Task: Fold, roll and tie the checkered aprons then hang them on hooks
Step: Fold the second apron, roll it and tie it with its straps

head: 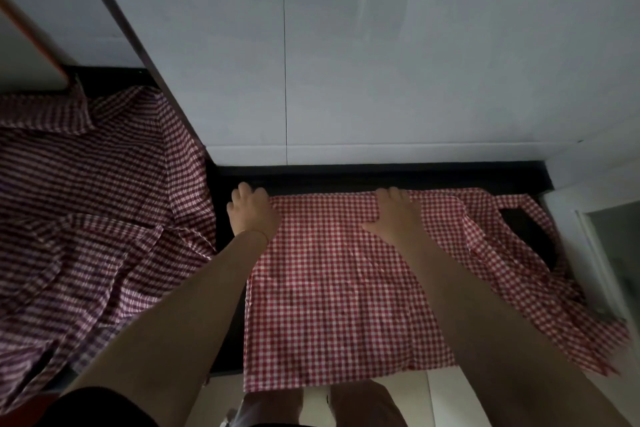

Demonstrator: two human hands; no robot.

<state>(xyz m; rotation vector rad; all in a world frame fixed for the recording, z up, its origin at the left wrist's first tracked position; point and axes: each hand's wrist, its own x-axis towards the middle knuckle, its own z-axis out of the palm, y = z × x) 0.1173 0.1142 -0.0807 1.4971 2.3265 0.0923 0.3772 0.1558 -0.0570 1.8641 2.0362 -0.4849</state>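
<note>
A red-and-white checkered apron [339,291] lies spread flat on the dark counter [228,288], its near edge hanging over the front. Its straps and bib [512,253] bunch up at the right. My left hand [252,211] grips the apron's far left corner with curled fingers. My right hand [398,215] holds the far edge near the middle, fingers curled over the cloth and thumb spread out on top. A pile of darker checkered aprons [90,218] lies crumpled to the left.
A white tiled wall [381,62] rises right behind the counter. A dark vertical post [138,45] stands at the wall's left edge. A white frame [595,253] borders the counter on the right. The pale floor [443,399] and my legs show below.
</note>
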